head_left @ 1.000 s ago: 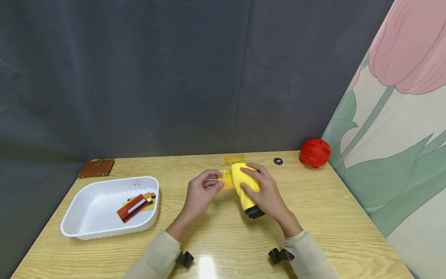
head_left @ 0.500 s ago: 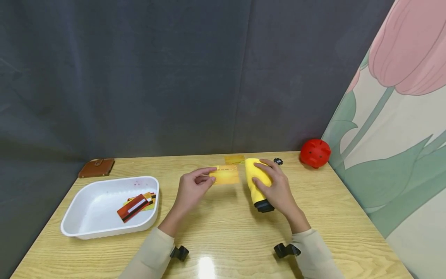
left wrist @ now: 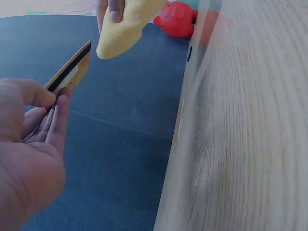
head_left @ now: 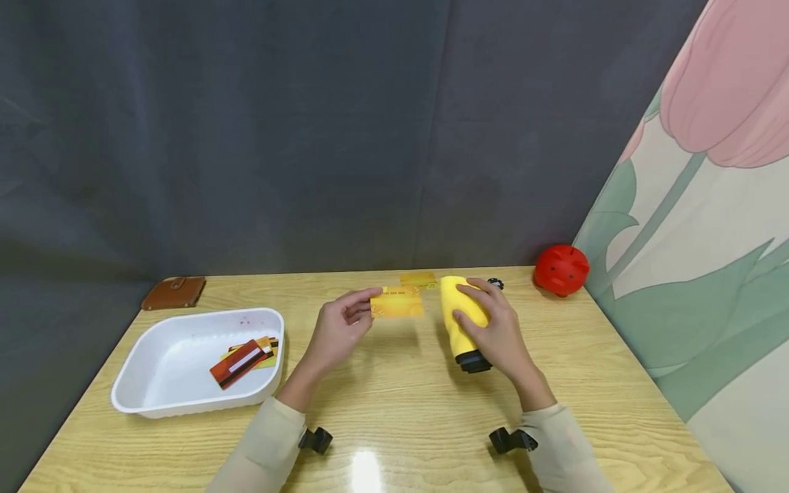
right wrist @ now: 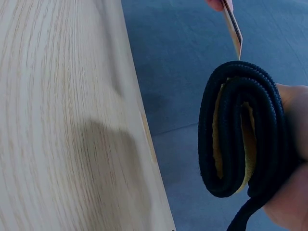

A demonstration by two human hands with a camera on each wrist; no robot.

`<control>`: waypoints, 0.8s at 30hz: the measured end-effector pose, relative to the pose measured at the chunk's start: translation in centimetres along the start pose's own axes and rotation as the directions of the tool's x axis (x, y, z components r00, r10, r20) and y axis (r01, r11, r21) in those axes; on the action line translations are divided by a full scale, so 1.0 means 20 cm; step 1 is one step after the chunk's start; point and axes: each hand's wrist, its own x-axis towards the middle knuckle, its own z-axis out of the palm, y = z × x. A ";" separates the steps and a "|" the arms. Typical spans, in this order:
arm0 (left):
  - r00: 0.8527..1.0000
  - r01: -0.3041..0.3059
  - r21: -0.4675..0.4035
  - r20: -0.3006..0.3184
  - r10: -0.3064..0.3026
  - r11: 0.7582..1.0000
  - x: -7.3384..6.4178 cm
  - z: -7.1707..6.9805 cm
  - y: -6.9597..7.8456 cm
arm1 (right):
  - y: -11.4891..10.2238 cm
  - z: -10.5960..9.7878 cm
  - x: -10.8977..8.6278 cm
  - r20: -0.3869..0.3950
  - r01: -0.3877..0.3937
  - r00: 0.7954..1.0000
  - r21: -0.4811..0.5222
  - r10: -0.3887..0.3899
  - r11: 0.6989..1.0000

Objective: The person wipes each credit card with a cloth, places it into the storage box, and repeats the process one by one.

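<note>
My left hand (head_left: 337, 327) pinches the left end of an orange-yellow bank card (head_left: 397, 302) and holds it above the table. In the left wrist view the card (left wrist: 71, 72) shows its black magnetic stripe, with the thumb on that side. My right hand (head_left: 498, 327) grips a folded yellow cloth (head_left: 459, 311) with black trim, off to the right of the card. In the right wrist view the black hem (right wrist: 240, 130) shows as folded layers. A gap separates card and cloth. A second orange-yellow card (head_left: 419, 279) lies on the table behind the held one.
A white plastic tray (head_left: 154, 363) with several bank cards (head_left: 240, 363) stands at left. Behind it lies a brown wallet (head_left: 174, 293). A black chip (head_left: 496, 283) and a red piggy bank (head_left: 561, 270) are at the back right. A dark curtain (head_left: 296, 137) hangs behind the table (head_left: 394, 424).
The cloth, earlier against the card and overlapping it, has moved right, away from it. My left hand has drawn the card left and up, and more of its face shows.
</note>
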 end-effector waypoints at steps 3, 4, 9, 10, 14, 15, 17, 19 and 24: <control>1.000 0.014 -0.014 -0.008 -0.014 1.000 0.00 0.00 0.00 | 0.00 0.00 0.00 0.003 -0.001 1.000 0.004 0.001 1.000; 1.000 0.014 -0.015 -0.012 -0.014 1.000 0.00 0.00 0.00 | 0.00 0.00 0.00 0.005 -0.002 1.000 0.004 0.002 1.000; 0.996 0.006 -0.014 -0.094 -0.008 1.000 0.01 0.01 0.00 | -0.01 0.00 0.00 0.009 0.003 1.000 0.004 -0.003 1.000; 0.993 0.005 -0.012 -0.114 -0.006 1.000 0.02 0.01 -0.01 | -0.01 0.00 0.00 0.009 0.004 1.000 0.002 -0.004 1.000; 0.985 0.017 -0.022 -0.173 -0.020 1.000 0.02 0.01 -0.01 | 0.00 0.00 0.00 0.010 0.002 1.000 0.003 -0.002 1.000; 0.983 0.021 -0.021 -0.184 -0.025 1.000 0.03 0.01 -0.01 | 0.00 0.00 0.00 0.011 0.000 1.000 0.003 0.000 1.000; 0.977 0.031 -0.008 -0.209 -0.032 0.999 0.02 0.00 -0.01 | 0.00 0.00 0.00 0.012 -0.001 1.000 0.003 0.001 1.000; 0.972 0.040 0.013 -0.231 -0.036 0.999 0.02 0.00 0.00 | 0.00 0.00 0.00 0.012 -0.001 1.000 -0.002 0.001 1.000; 0.961 0.029 0.032 -0.277 -0.019 0.999 0.02 -0.01 0.00 | 0.00 0.00 0.00 0.011 -0.007 1.000 -0.014 0.007 1.000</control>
